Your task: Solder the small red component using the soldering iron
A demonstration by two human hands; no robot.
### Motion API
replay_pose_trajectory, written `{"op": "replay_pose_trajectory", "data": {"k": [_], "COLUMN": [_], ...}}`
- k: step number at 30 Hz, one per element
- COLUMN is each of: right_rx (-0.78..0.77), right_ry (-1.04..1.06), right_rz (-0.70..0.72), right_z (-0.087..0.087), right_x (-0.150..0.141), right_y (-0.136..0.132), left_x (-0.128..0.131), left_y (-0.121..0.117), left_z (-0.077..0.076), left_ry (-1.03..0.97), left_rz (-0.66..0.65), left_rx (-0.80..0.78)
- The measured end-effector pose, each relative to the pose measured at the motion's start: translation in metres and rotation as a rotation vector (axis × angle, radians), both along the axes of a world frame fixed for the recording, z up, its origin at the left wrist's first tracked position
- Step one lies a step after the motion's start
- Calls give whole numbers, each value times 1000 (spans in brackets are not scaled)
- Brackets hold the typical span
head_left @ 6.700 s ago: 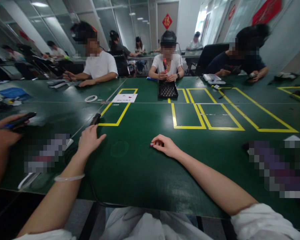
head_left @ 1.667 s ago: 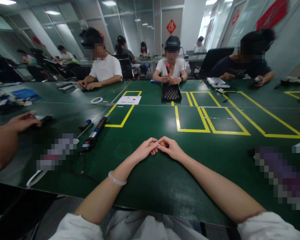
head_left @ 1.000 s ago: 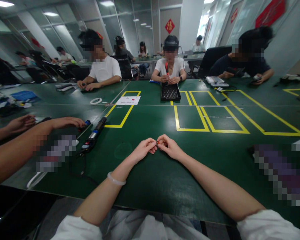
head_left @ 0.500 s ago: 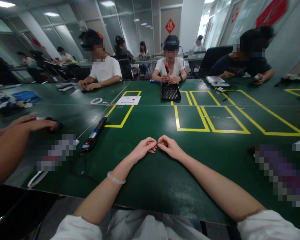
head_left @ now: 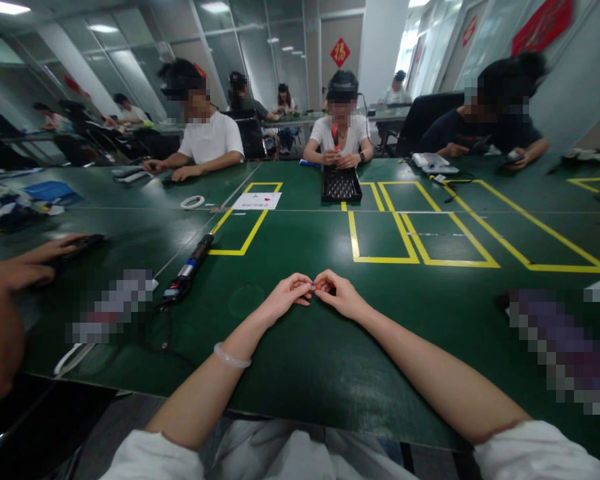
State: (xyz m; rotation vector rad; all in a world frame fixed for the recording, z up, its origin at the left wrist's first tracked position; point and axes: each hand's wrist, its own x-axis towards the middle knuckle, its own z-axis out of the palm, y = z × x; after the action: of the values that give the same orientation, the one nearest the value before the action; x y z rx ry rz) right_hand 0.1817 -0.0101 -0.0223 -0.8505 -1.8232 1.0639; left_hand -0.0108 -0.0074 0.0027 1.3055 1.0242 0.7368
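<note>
My left hand (head_left: 291, 293) and my right hand (head_left: 336, 293) meet fingertip to fingertip above the green table (head_left: 310, 360). Between them is a tiny object (head_left: 315, 287) with an orange-red part and a paler part, too small to name. Thumb and fingers of each hand are pinched on it from either side. My wrists are held off to the left and right, and a pale bangle (head_left: 233, 357) circles my left forearm.
An electric screwdriver (head_left: 189, 270) lies to the left, with a cable near it. Beyond are yellow tape outlines (head_left: 385, 259), a paper sheet (head_left: 258, 201) and a black tray (head_left: 341, 185). A neighbour's hand (head_left: 55, 250) rests on the table at left. Co-workers sit opposite.
My hands stay nearly in place while the small object between them shows more of its orange and pale parts. The neighbour's arm on the left has drawn back to the left.
</note>
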Motion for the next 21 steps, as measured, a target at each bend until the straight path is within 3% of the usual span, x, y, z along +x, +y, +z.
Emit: {"op": "replay_pose_trajectory", "data": {"k": [9, 21], "right_rx": [-60, 14], "right_ry": [-1, -29], "right_rz": [-21, -28], "right_z": [-2, 1], "right_x": [0, 0], "right_y": [1, 1], "left_x": [-1, 0], "left_y": [1, -1], "left_z": [-2, 0], "left_ry": [-4, -11], "left_rz": [-16, -5], "left_rx": [18, 16]}}
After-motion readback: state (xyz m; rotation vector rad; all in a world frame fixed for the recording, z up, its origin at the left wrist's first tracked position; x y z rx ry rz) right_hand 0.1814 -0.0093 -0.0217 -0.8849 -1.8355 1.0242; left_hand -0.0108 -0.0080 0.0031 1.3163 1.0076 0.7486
